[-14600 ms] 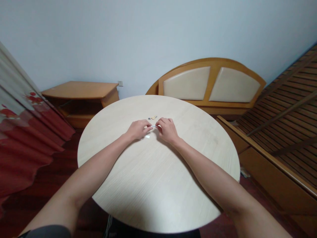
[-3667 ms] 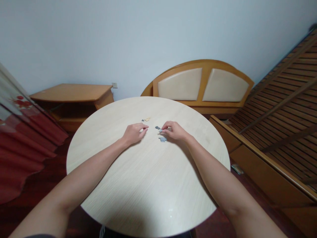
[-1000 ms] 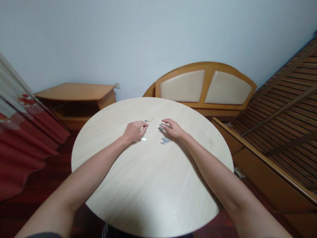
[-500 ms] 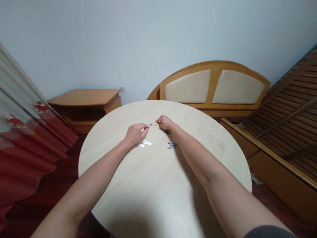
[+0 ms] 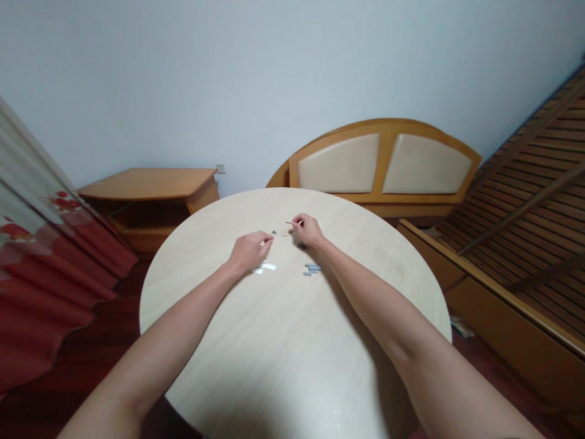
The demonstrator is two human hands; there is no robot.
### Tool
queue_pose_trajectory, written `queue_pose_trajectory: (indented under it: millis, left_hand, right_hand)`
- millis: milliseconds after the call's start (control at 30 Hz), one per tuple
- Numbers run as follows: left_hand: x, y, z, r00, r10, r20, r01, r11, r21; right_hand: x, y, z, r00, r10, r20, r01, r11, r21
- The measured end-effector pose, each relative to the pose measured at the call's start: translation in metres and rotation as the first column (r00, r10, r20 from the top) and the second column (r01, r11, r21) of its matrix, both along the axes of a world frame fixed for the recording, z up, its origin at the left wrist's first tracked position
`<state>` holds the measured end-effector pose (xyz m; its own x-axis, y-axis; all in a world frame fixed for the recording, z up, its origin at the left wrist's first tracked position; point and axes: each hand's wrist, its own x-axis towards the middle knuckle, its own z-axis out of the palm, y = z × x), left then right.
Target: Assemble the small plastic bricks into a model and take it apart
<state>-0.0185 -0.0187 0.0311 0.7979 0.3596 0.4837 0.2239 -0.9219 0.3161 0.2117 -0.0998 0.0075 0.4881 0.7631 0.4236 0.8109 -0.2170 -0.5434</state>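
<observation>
Right hand (image 5: 308, 230) pinches a thin pale wooden stick (image 5: 294, 222) between its fingertips, just above a small tan chip (image 5: 286, 233) on the round pale wood table (image 5: 292, 366); left hand (image 5: 249, 252) curled, any hold unclear, beside flat white strips (image 5: 265, 267), small grey bars (image 5: 311, 269) to the near right.

A bedroom corner, seen from my seat at the table

Ahead of me is a pale blue-grey painted wall (image 5: 228, 79) with a small white wall socket (image 5: 220, 168). A low honey-wood corner cabinet (image 5: 146, 184) stands on my left, beside a red-and-cream floral curtain (image 5: 55, 244). A curved wooden headboard with cream padded panels (image 5: 338, 163) and a slatted wooden bed frame (image 5: 516, 207) are on my right, above a dark red floor (image 5: 77, 360).
</observation>
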Motion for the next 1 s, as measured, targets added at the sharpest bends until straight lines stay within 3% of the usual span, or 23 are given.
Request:
queue_pose_trajectory:
  millis: [167,367,833,1000]
  left_hand:
    - [0.005,-0.004,-0.004,0.998,-0.045,-0.049,0.046,0.999,0.008]
    - [0.005,-0.011,-0.004,0.984,-0.168,-0.061,0.170,0.985,0.018]
    - [0.006,-0.002,-0.008,0.977,-0.175,-0.123,0.189,0.975,0.112]
    - [0.006,-0.003,-0.008,0.980,-0.167,-0.110,0.181,0.975,0.130]
  right_hand:
    - [-0.040,-0.044,0.003,0.969,0.218,0.113,-0.234,0.959,0.162]
    - [-0.066,-0.070,-0.004,0.905,0.289,0.314,-0.375,0.888,0.264]
    - [-0.060,-0.074,-0.005,0.890,0.269,0.368,-0.360,0.911,0.204]
    - [-0.061,-0.076,-0.001,0.886,0.285,0.366,-0.350,0.929,0.123]
